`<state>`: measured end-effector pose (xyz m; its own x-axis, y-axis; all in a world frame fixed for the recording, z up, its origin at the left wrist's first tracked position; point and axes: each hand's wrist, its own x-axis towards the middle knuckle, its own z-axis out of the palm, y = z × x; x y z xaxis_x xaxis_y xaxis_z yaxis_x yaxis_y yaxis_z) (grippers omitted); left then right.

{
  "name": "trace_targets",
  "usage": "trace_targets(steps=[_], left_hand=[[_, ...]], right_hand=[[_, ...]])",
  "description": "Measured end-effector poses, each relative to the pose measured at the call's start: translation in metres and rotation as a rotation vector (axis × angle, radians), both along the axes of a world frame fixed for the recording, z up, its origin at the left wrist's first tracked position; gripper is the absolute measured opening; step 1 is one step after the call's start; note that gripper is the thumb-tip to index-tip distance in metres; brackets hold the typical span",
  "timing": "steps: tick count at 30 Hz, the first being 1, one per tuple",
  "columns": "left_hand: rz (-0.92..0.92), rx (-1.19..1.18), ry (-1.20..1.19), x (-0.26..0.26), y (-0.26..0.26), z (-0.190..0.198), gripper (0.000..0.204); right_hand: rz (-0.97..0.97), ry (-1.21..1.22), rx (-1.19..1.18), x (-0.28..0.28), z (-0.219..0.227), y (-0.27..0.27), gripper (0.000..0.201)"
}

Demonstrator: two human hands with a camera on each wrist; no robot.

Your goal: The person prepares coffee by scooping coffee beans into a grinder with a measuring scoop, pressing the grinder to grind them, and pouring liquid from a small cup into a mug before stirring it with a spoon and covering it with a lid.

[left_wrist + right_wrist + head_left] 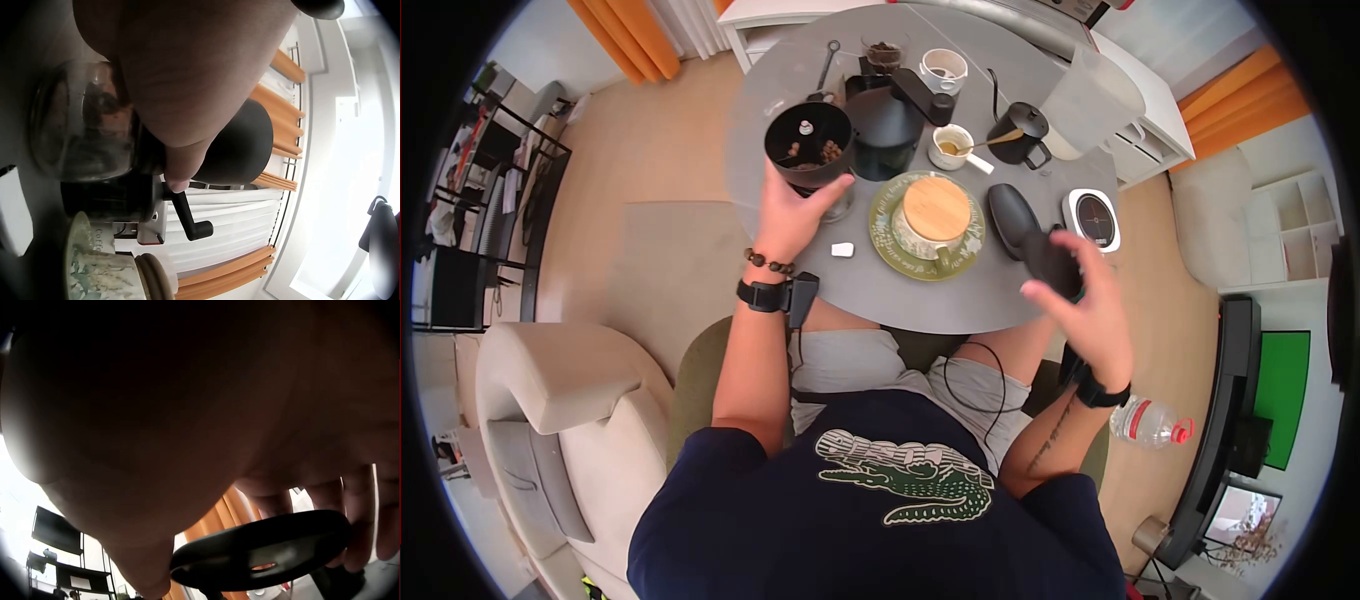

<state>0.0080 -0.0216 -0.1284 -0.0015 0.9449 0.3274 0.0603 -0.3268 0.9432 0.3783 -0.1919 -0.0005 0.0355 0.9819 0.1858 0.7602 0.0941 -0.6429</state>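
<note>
My left hand (pixel 793 215) grips a coffee grinder below its black hopper (pixel 785 122). Brown coffee beans (pixel 831 151) lie inside the uncovered hopper, around a central post. In the left wrist view the grinder's clear glass jar (pixel 81 134) stands beneath the hand. My right hand (pixel 1097 310) holds a black round lid (pixel 1052 262) by its edge between thumb and fingers, over the table's right side. The right wrist view shows an opening in the middle of this lid (pixel 206 553). Just left of it a dark oval dish (pixel 1012 222) lies on the grey table (pixel 830 300).
Between the hands, a green plate (pixel 880 235) bears a patterned cup with a wooden lid (pixel 937 208). Behind stand a black crank-handled grinder (pixel 887 125), a white mug (pixel 943 66), a small white pot (pixel 950 150), a black pitcher (pixel 1020 125) and a white scale (pixel 1092 220).
</note>
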Motion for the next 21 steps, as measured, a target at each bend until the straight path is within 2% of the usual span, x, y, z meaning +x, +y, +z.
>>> trace_targets(steps=[2,4,9,14,17,21], left_hand=[[-0.010,-0.006,-0.022,-0.001,0.001,-0.001,0.084],[-0.014,-0.009,-0.007,-0.002,0.001,-0.002,0.084],[-0.020,-0.019,0.013,-0.004,0.003,-0.003,0.083],[-0.021,-0.028,0.010,-0.003,0.001,-0.001,0.082],[0.011,0.016,0.019,-0.001,0.000,-0.002,0.086],[0.013,0.021,0.006,-0.001,-0.002,0.004,0.094]], right_hand=[[0.034,-0.034,-0.125,0.000,-0.012,-0.018,0.073],[0.078,-0.058,-0.147,-0.002,-0.034,-0.025,0.074],[0.030,-0.203,-0.086,-0.019,-0.065,-0.020,0.075],[-0.025,-0.245,-0.076,-0.033,-0.072,-0.002,0.078],[-0.086,-0.361,-0.062,-0.039,-0.078,-0.001,0.080],[-0.112,-0.367,-0.098,-0.046,-0.076,-0.002,0.081]])
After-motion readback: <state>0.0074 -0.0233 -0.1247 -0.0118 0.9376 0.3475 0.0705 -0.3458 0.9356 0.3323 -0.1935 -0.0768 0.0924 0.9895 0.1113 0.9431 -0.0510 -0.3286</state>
